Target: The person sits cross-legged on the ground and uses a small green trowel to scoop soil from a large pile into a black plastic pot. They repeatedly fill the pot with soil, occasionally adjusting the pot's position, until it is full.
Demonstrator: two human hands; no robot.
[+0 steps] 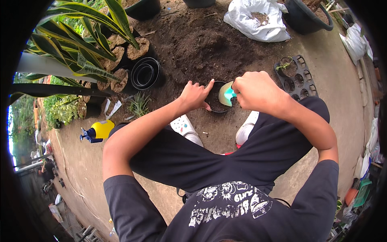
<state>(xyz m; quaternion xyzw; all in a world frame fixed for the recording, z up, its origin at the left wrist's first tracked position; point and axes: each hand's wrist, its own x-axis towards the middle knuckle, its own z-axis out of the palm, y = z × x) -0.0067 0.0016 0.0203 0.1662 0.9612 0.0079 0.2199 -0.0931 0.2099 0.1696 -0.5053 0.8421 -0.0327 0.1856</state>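
Observation:
A round black plastic pot (pixel 220 112) stands on the ground before me, between my white clogs, with dark soil inside. My left hand (pixel 196 93) is at the pot's left side, its thumb and index finger spread along the rim. My right hand (pixel 254 90) grips the turquoise handle of a hand trowel (pixel 225 93). The trowel's soil-smeared blade is over the right part of the pot, and it hides some of the soil there. Just beyond the pot lies a heap of loose dark soil (pixel 205 51).
Nested black pots (pixel 146 73) and potted snake plants (pixel 119 80) stand at left, near a yellow pump sprayer (pixel 102 129). A small uprooted plant (pixel 139 104) lies nearer. At right is a black seedling tray (pixel 297 77); a white sack (pixel 257 21) stands at the back.

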